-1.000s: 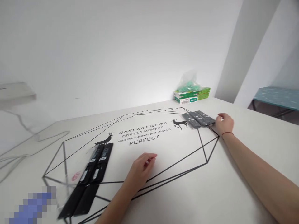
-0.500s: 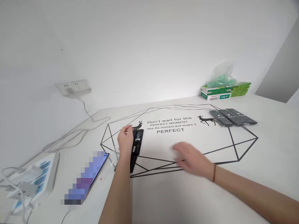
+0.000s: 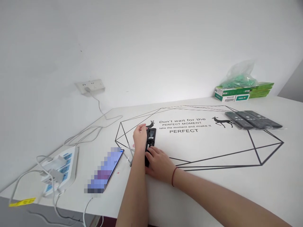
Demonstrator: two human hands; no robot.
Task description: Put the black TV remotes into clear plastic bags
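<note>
Black remotes lie side by side at the left corner of the line drawing printed on the white table. My left hand is curled over their far left edge, fingertips at the top end. On their near end sits my right hand, a red string round its wrist, with the fingers closed on a remote. How many remotes are under the hands is hidden. Three more dark remotes in clear wrapping lie at the far right.
A phone on a cable lies left of my hands. A white power strip with plugs and cords sits near the table's left front edge, under a wall socket. Green boxes with a plastic bag stand at the back right.
My right hand left the wrapped remotes at the right and crossed to the black remotes at the left. My left hand reached onto those remotes too. The view swung left.
</note>
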